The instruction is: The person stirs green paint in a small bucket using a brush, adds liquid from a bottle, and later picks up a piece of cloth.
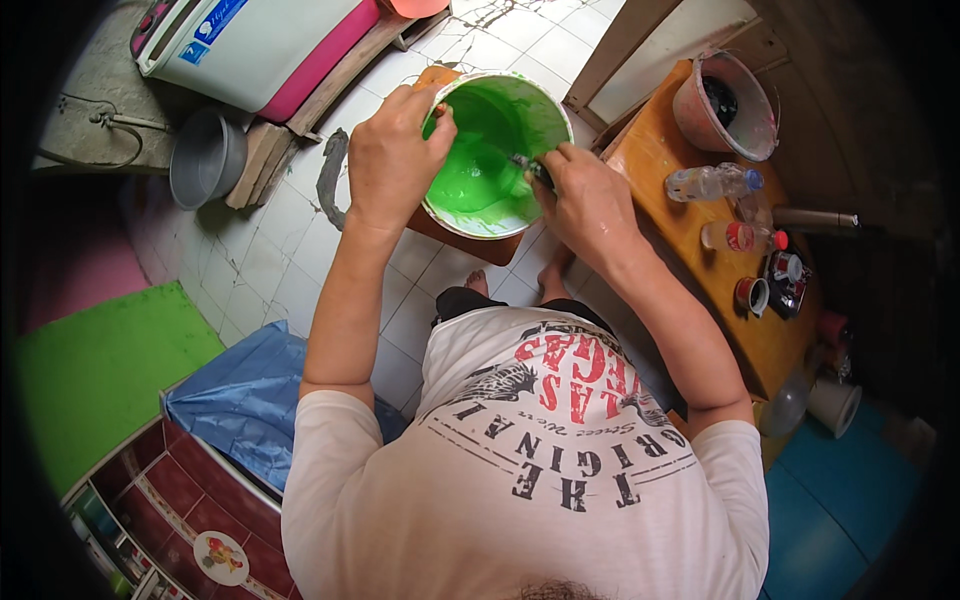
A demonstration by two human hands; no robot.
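Note:
A white bucket [555, 105] stands tilted toward me, its inner wall smeared with bright green. Thick green liquid [475, 180], which looks like paint, pools in its bottom. My left hand [392, 155] is closed at the left rim, thumb inside the bucket. A small orange spot shows by its fingertips, too small to make out. At the right rim, my right hand [592, 198] is closed round a slim dark tool [530, 166] that points into the bucket. The tool's kind is unclear.
Under the bucket is a brown stool [492, 248]. On the right, a wooden table [655, 150] bears a stained pail [700, 125], plastic bottles [705, 184] and a small open can [751, 294]. A grey basin [207, 160] and a white-and-pink appliance [260, 50] are at left.

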